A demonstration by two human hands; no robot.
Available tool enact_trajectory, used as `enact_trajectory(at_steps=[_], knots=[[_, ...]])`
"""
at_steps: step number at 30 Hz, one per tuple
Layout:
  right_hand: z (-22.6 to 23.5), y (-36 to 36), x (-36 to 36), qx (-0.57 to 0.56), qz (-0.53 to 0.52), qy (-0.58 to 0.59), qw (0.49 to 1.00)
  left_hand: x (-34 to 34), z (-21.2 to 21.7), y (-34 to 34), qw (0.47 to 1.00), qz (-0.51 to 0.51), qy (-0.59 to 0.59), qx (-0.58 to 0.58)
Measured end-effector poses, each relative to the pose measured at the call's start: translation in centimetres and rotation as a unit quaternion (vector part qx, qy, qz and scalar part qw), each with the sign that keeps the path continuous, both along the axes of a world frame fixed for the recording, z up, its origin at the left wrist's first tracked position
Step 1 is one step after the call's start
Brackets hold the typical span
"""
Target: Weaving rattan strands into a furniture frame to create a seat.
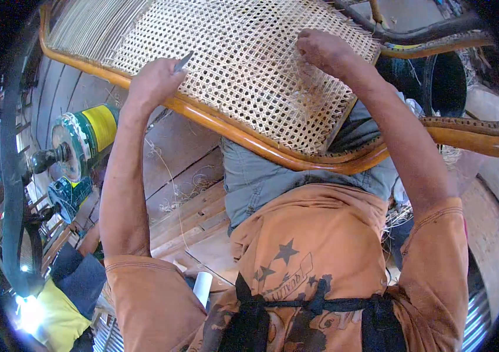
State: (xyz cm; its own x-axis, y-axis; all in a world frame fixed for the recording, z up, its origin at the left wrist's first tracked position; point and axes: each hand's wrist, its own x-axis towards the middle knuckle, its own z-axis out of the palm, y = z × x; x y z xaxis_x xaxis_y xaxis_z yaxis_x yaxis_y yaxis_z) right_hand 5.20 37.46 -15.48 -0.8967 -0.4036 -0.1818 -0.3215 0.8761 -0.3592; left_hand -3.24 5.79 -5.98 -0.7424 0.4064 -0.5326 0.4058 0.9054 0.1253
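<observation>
Across my lap lies a curved, varnished wooden furniture frame (220, 125) with a woven cane panel (232, 64). My left hand (156, 83) is closed around a small tool with a grey, pointed blade (183, 61), above the panel's near left edge. Its handle is hidden in my fist. Over the panel's right part, my right hand (324, 51) is closed with its fingertips down at the weave. Whatever those fingers pinch is too small to make out. Loose cane ends (303, 108) stick up from the weave below that hand. At the far left, strands run in one direction only.
Paint-stained buckets (100, 129) lie to the left, one with a yellow band. A dark round container (447, 85) stands beyond my right arm. Loose cane strands (173, 202) are scattered on the wooden floor. At the lower left is a person in yellow (64, 314).
</observation>
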Motion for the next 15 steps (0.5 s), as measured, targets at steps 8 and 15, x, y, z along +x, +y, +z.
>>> enact_trajectory(at_steps=[8, 15], knots=[[0.1, 0.4, 0.2, -0.053, 0.000, -0.020, 0.998, 0.3, 0.2, -4.7, 0.999, 0.009, 0.042, 0.024], [0.8, 0.2, 0.4, -0.006, 0.011, 0.001, 1.000, 0.9, 0.2, -4.6, 0.999, 0.007, 0.028, 0.019]])
